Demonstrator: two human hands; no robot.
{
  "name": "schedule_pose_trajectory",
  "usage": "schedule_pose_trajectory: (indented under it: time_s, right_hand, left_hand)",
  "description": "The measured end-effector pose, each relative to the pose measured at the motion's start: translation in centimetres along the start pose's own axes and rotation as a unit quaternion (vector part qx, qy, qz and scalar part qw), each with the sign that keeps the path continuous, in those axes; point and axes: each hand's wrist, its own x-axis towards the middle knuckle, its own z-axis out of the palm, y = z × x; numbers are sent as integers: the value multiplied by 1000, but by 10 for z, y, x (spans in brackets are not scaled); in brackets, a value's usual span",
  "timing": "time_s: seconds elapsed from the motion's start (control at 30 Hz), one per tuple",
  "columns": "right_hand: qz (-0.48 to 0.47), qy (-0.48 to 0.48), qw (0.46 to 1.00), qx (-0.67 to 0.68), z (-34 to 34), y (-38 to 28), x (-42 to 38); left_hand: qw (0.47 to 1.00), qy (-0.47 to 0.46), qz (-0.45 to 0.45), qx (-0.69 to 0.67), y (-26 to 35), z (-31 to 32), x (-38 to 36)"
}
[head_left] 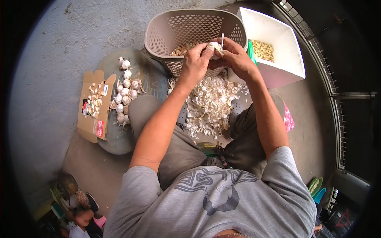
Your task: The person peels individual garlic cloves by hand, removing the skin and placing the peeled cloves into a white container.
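Both of my hands hold a garlic bulb (216, 47) over the front rim of a grey-brown perforated basket (158, 53). My left hand (195, 61) pinches it from the left, and my right hand (238, 59) has its fingers around the other side, with a thin stem sticking up. Inside the basket lie garlic cloves (182, 49). Below, between my feet, is a heap of papery garlic skins (208, 105). Whole garlic bulbs (125, 92) lie on a round stool (115, 146) at left, beside an open cardboard box (85, 129) with cloves on it.
Right of the basket stands a white foam box (278, 43) holding peeled cloves (262, 51), with a green object (252, 51) at its left edge. A metal grille (339, 131) runs along the right. At lower left, part of another person (84, 217) shows.
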Motion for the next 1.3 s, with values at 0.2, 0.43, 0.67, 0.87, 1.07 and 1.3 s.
schedule_pose_trajectory:
  time_s: [0.2, 0.43, 0.67, 0.87, 1.07, 1.3]
  right_hand:
    - [-9, 48, 999, -14, 25, -6, -1]
    - [-194, 161, 826, -504, 39, 12, 13]
    - [-215, 109, 778, -580, 49, 11, 9]
    - [-225, 93, 770, -590, 55, 9, 6]
    - [-237, 85, 762, -596, 58, 10, 6]
    - [-239, 86, 757, -602, 61, 10, 5]
  left_hand:
    - [989, 23, -27, -141, -17, 4, 2]
    - [923, 50, -143, -353, -23, 7, -1]
    - [874, 28, -175, -452, -63, -3, -1]
    - [835, 153, -223, -479, -36, 12, -6]
    - [805, 204, -254, -496, -24, 14, -2]
    - [801, 181, -258, -510, -25, 11, -5]
